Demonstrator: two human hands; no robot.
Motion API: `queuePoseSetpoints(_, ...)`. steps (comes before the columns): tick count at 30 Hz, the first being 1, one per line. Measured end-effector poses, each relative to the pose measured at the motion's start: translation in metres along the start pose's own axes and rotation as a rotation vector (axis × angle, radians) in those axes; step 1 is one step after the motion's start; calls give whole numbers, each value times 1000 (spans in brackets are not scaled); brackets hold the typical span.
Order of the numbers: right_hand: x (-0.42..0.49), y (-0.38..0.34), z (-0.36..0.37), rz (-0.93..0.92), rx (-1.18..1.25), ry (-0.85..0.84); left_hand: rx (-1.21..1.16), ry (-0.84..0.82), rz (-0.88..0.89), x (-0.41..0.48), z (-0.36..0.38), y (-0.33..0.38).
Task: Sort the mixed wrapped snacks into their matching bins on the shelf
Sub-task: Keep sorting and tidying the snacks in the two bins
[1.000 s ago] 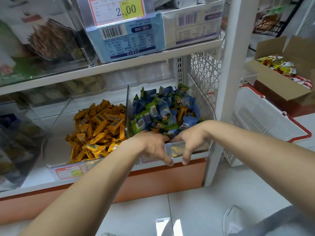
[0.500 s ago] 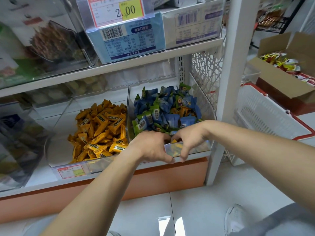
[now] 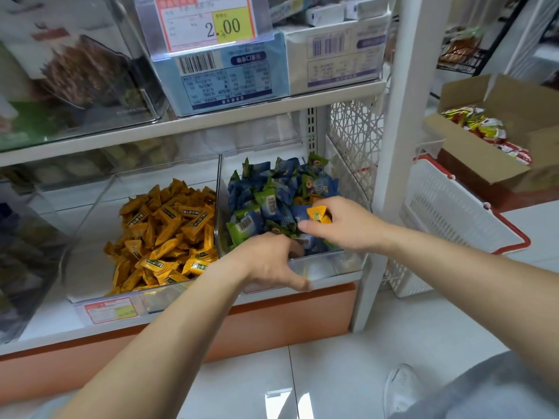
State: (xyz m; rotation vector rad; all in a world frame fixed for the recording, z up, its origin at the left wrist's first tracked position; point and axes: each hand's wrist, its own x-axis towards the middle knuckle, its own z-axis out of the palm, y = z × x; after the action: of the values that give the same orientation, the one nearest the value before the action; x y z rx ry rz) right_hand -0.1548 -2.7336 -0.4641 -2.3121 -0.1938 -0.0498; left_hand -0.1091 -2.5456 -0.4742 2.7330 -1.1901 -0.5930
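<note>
Two clear bins stand side by side on the lower shelf. The left bin (image 3: 90, 207) holds a heap of orange wrapped snacks (image 3: 165, 234). The right bin (image 3: 329, 266) holds blue and green wrapped snacks (image 3: 266, 195) with a few orange ones mixed in. My right hand (image 3: 348, 228) is over the right bin and pinches an orange snack (image 3: 316, 213) lifted above the pile. My left hand (image 3: 272, 261) grips the front edge of the right bin, thumb outside the clear wall, fingers curled inside.
A white shelf post (image 3: 390, 146) rises just right of the bins. Beyond it a white basket with red rim (image 3: 453, 213) and an open cardboard box of snacks (image 3: 484, 140) sit on the floor. The upper shelf (image 3: 193, 125) overhangs, carrying boxes and a price tag.
My right hand left the bin's front edge, reached into the pile and came up pinching an orange snack. My left hand stays at the front edge.
</note>
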Motion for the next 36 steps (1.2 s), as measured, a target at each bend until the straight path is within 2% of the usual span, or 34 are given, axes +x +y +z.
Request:
queuePoseSetpoints(5,15,-3,-4,17,-46,241,17,-71,-17,13,1,7)
queuePoseSetpoints(10,22,6,-3,-17,-219,208,106,-195,-68,25,-6,17)
queuePoseSetpoints(14,26,7,-2,-4,-207,197,11,19,-1,18,-2,14)
queuePoseSetpoints(16,26,6,-3,8,-202,195,-49,65,-11,15,2,14)
queuePoseSetpoints(22,22,5,-4,20,-188,127,-61,-283,-147,21,-6,18)
queuePoseSetpoints(25,21,3,-4,38,-181,121,-100,-356,-177,24,-10,19)
queuePoseSetpoints(34,19,-3,-8,51,-136,198,-310,-131,-57,20,-11,18)
queuePoseSetpoints(36,20,-3,-8,42,-137,203,-312,-138,-46,19,-11,18)
